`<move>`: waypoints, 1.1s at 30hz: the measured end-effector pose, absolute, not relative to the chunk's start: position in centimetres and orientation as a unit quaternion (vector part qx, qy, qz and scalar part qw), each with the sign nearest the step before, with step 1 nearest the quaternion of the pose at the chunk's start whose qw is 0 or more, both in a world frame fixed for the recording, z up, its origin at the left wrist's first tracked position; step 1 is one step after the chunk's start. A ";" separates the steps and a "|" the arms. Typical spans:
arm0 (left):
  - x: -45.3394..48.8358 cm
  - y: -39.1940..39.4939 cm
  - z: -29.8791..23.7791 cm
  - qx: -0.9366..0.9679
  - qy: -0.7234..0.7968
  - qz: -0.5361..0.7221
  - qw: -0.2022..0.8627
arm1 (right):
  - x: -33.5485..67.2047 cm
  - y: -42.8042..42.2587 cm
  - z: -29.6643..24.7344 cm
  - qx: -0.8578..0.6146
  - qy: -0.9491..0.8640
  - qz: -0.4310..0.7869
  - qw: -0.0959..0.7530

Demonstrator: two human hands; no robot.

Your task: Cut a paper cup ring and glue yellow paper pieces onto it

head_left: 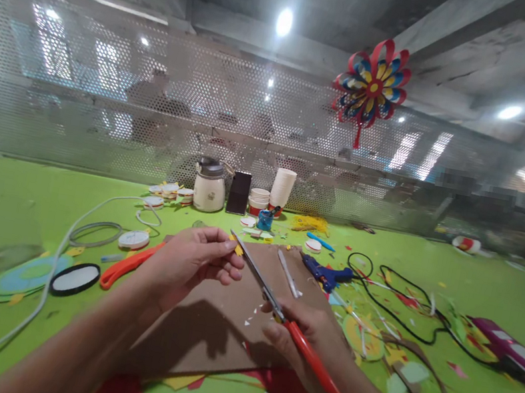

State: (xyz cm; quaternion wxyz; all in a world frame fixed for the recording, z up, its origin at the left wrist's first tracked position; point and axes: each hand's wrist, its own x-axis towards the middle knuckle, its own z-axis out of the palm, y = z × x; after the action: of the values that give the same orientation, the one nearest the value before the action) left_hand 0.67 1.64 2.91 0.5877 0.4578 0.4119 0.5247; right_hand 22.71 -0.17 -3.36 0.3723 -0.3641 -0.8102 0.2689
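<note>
My left hand (189,265) pinches a small yellow paper piece (238,247) between thumb and fingers, above a brown cardboard sheet (219,324). My right hand (313,337) grips red-handled scissors (283,312), whose blades point up and left and meet the yellow piece at their tips. A second pair of red-handled scissors (128,264) lies on the green table (14,193) left of my left hand. Small white paper scraps lie on the cardboard.
A blue glue gun (324,274) with black cord (405,310) lies to the right. A kettle (209,185), a dark phone (239,192) and stacked paper cups (282,190) stand at the back. Round paper discs, a white cable (50,274) and a hanging paper pinwheel (372,87) are around.
</note>
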 end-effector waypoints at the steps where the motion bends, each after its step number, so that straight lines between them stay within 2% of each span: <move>1: 0.6 1.6 2.9 0.458 0.413 0.522 0.589 | 22.7 -0.2 -3.4 -0.364 -0.811 0.269 0.371; 9: 0.5 1.5 2.7 0.485 0.400 0.501 0.595 | 22.7 0.7 -3.8 -0.393 -0.780 0.290 0.391; 14: 0.9 1.4 2.2 0.546 0.386 0.419 0.614 | 23.5 1.5 -3.2 -0.407 -0.761 0.306 0.402; 23: 3.0 0.8 1.5 0.637 0.433 0.282 0.572 | 23.7 0.9 -1.8 -0.304 -0.746 0.374 0.461; 28: 3.4 0.8 1.6 0.669 0.448 0.260 0.532 | 23.2 1.3 -2.6 -0.250 -0.741 0.413 0.466; 33: 3.5 0.6 1.9 0.663 0.440 0.283 0.536 | 22.9 1.3 -3.1 -0.251 -0.741 0.402 0.477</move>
State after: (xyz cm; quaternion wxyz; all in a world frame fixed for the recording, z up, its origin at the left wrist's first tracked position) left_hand 3.53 0.63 1.91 0.5357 0.6626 0.4401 0.2834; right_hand 22.94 1.31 -3.10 0.4769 -0.2509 -0.7405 0.4016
